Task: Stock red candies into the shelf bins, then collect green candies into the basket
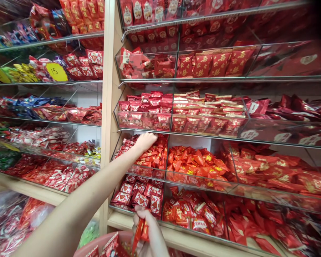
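My left hand reaches up from the lower left into a clear bin of small red candy packets on the middle shelf. Its fingers curl down into the pile and their tips are hidden. My right hand is low at the bottom centre, closed around a few long red candy packets. It holds them just above a pink basket that has several red packets in it. Below the left hand sits a bin of red heart-printed packets.
Clear acrylic bins of red wrapped sweets fill the shelves on the right. A pale wooden upright divides them from left-hand shelves with mixed blue, yellow and green sweets. A yellow price tag marked 15 hangs at upper left.
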{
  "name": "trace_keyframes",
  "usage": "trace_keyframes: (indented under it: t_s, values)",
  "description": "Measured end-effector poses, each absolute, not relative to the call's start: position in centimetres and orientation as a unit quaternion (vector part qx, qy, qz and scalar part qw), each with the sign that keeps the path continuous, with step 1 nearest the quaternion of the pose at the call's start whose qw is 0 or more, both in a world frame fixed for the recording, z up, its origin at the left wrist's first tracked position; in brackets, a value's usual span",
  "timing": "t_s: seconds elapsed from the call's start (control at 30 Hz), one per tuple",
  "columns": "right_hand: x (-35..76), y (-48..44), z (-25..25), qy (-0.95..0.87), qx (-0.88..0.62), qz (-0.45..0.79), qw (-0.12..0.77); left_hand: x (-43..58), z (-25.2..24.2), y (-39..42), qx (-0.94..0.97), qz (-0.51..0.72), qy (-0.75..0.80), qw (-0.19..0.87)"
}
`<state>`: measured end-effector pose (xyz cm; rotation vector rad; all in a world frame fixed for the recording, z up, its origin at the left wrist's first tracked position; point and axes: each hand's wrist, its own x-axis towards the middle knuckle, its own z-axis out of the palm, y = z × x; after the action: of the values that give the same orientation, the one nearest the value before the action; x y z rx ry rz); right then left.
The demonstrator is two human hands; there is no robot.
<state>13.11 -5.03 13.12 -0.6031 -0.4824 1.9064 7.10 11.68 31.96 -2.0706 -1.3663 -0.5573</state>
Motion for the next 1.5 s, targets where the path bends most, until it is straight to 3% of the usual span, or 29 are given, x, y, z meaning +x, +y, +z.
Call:
trace_keyframes:
  t_s: [0.6, 0.8, 0.97, 1.5]
  values:
    - [12.5, -4.6, 11.2, -0.234, -0.223, 0.797, 0.510, 7.6, 32.5, 12.6, -0.779, -0.173, -0.552, 0.241]
    - [12.2, -4.9, 11.2, -0.259, -0.236, 0.787, 0.507, 8.3, 31.5, 9.7, -0.762, -0.238, -0.559, 0.225]
    - [11.9, -5.3, 11.4, -0.267, -0.240, 0.782, 0.509, 10.4, 31.4, 8.5, -0.744, -0.297, -0.593, 0.088]
    - [11.7, -4.9, 10.7, -0.269, -0.250, 0.780, 0.506, 9.8, 30.8, 12.3, -0.655, -0.520, -0.548, -0.034]
